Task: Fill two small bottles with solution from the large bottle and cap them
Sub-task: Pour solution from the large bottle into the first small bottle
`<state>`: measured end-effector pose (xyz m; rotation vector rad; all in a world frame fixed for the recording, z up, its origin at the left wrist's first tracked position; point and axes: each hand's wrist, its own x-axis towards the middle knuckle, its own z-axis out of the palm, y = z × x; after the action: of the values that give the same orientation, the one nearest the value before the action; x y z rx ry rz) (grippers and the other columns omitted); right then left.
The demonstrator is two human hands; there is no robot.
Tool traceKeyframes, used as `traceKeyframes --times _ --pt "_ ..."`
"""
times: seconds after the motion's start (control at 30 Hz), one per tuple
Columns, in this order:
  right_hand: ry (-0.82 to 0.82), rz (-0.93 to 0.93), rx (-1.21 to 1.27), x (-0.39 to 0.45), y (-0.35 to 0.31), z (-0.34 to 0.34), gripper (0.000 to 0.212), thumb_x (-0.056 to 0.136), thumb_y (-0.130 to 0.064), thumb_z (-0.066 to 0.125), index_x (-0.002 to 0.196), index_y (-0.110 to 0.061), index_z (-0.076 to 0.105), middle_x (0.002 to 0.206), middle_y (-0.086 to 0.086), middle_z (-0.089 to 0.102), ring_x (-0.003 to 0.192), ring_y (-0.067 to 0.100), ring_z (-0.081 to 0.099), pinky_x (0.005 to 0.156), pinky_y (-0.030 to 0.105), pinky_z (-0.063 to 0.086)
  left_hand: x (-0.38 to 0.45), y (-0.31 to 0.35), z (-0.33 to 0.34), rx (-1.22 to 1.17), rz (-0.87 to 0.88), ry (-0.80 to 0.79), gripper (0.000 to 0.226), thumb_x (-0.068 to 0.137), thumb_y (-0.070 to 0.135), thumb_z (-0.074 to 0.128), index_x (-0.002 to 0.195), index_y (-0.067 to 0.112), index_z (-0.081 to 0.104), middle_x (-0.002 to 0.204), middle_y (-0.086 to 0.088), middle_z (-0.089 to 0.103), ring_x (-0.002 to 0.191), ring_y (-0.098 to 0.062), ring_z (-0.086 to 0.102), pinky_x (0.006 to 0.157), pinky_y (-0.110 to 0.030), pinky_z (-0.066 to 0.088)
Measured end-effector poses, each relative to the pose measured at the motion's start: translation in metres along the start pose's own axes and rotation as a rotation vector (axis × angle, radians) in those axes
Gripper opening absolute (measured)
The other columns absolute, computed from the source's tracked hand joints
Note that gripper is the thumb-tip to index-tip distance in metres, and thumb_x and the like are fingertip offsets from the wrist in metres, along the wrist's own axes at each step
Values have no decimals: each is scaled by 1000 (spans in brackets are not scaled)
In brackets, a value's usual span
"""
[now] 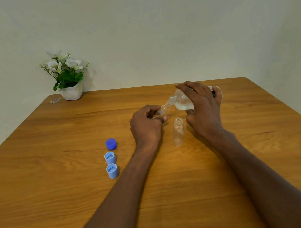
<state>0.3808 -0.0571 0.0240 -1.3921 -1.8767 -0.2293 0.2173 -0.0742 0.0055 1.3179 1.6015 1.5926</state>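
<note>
My right hand (pixel 202 104) grips the tipped large bottle (pixel 182 101) at two o'clock, my left hand (pixel 147 126) pinches the tilted small bottle (pixel 163 109) neck-to-neck, so I should pour slowly, mouths aligned.

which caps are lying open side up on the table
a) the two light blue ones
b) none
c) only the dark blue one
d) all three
a: the two light blue caps show their hollow threaded insides, while the dark blue cap beside them shows its closed top, all on the table.
</note>
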Motion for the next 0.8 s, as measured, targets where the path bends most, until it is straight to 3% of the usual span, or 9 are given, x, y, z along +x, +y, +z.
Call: traceKeyframes --times 0.5,0.8 --pt "-4 -2 1 0 0 -1 89 72 9 75 150 -29 54 150 -4 54 145 19 43 124 59 14 -1 -1 0 0 7 5 32 74 10 90 103 22 81 95 11 76 89 2 67 83 -28 60" --pt "3 2 8 0 0 0 88 71 9 75 149 -28 56 149 -4 55 145 20 44 124 60 15 0 -2 0 2 4 2 33 74 11 90 103 23 80 96 12 76 91 1 68 87 -33 61"
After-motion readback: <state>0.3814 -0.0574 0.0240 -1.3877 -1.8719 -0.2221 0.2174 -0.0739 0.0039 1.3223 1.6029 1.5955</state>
